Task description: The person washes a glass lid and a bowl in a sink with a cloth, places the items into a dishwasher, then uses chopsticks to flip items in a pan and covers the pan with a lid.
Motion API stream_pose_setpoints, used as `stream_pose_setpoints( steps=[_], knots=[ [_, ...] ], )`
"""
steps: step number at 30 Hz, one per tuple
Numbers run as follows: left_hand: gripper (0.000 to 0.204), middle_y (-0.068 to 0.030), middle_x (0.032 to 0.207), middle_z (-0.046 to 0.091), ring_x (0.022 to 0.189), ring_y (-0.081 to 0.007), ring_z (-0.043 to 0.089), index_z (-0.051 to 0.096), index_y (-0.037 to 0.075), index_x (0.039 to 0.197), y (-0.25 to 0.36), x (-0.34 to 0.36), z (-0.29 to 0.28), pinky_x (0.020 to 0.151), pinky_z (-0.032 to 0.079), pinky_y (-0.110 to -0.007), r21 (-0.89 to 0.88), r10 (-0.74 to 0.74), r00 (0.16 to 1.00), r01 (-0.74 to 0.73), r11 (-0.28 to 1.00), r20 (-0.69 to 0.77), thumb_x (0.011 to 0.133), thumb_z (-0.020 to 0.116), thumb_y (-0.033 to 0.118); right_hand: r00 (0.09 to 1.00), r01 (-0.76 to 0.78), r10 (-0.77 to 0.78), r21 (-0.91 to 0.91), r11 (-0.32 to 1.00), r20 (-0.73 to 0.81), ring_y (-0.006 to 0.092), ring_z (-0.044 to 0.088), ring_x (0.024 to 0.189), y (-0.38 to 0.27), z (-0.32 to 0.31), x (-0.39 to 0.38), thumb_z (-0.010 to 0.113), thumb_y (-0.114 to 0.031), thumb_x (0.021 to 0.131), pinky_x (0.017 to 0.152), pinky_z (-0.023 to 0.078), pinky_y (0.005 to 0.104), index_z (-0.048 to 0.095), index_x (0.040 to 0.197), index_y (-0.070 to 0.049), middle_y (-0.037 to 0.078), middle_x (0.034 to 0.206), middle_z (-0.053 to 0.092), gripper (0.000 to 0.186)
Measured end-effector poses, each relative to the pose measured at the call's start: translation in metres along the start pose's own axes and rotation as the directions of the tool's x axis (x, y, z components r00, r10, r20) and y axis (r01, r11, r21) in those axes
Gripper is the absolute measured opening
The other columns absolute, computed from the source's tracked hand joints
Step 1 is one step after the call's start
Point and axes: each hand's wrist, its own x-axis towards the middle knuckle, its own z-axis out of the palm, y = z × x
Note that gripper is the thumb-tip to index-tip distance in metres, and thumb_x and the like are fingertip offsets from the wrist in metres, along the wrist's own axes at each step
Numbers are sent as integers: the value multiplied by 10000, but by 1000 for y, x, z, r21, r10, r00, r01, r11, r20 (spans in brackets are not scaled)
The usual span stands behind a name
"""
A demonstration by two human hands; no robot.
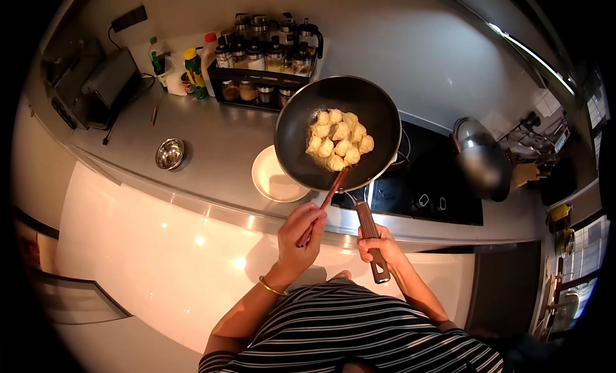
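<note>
My right hand (pixel 380 244) is wrapped round the brown handle of a dark frying pan (pixel 298 126), which is held up over the counter's edge and the left side of the cooktop. Several pale dumplings (pixel 340 140) sit clustered in the middle of the pan. In my left hand (pixel 301 235) is a pair of reddish-brown chopsticks (pixel 333 188), fingers closed round them. Their tips reach the pan's near inside edge, just below the dumplings. A white plate (pixel 273 179) rests on the counter, partly hidden under the pan's left side.
A small metal bowl (pixel 170 154) stands on the counter (pixel 218 142) at left. Behind are a black spice rack (pixel 260 78) and several bottles (pixel 194 71). A toaster-like appliance (pixel 112 87) is far left. Right of the black cooktop (pixel 436 174) leans a large metal wok or lid (pixel 484 167).
</note>
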Motion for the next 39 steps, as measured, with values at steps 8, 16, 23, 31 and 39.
stream_pose_setpoints(
  steps=[8, 16, 23, 31, 39],
  knots=[
    [104, -132, 948, 573, 781, -185, 635, 586, -68, 924, -7, 6, -31, 656, 494, -235, -111, -29, 999, 32, 993, 25, 850, 548, -6, 996, 41, -67, 346, 937, 64, 117, 407, 420, 26, 7, -5, 561, -17, 773, 405, 326, 259, 490, 981, -36, 49, 636, 453, 221],
    [108, -144, 980, 559, 785, -219, 643, 571, -69, 923, 23, 30, 24, 629, 500, -240, -131, 85, 996, -82, 988, 15, 865, 503, -8, 966, 25, -182, 634, 773, 183, 85, 390, 451, 4, -40, -20, 517, -28, 815, 455, 323, 246, 481, 1005, -76, 10, 674, 436, 199],
    [152, -141, 1014, 549, 808, -215, 639, 549, -44, 968, 55, 45, 83, 620, 492, -244, -7, 128, 990, -129, 992, -51, 908, 450, 56, 964, -76, -128, 703, 708, 233, 74, 397, 475, -44, -81, -45, 510, -20, 815, 473, 319, 231, 460, 978, -65, 14, 691, 434, 176],
    [171, -149, 1029, 540, 812, -237, 628, 542, -45, 991, 72, 47, 118, 618, 478, -264, 61, 202, 972, -196, 979, -118, 908, 448, 72, 905, -237, -166, 788, 568, 392, 69, 434, 500, -80, -99, -54, 508, -29, 819, 501, 355, 210, 471, 945, -61, 2, 686, 428, 134],
    [148, -159, 1054, 521, 800, -243, 641, 541, -54, 968, 79, 66, 110, 628, 487, -253, 102, 253, 966, -247, 964, -58, 891, 459, 42, 882, -227, -219, 785, 577, 416, 47, 404, 492, -71, -83, -29, 533, -52, 813, 498, 370, 209, 466, 911, -99, -20, 660, 395, 128]
  ],
)
